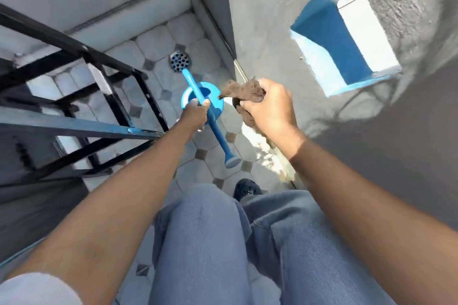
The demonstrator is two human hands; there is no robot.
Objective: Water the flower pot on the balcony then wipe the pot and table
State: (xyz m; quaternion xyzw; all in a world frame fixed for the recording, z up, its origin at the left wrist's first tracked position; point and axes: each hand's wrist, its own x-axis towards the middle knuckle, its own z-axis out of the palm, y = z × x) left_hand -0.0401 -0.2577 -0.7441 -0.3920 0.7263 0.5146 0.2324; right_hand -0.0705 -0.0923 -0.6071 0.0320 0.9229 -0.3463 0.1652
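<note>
Gripping the handle of a blue watering can (205, 99), the left hand (194, 114) has its fingers wrapped tight around it, the can hanging above the tiled floor (153, 42) near a round metal drain (180, 62). Its long spout points back toward the person's legs; whether water is inside cannot be told. The right hand (267, 106) is clenched on a crumpled brown cloth (244, 93), just beside the can, next to the grey wall (260, 39)
</note>
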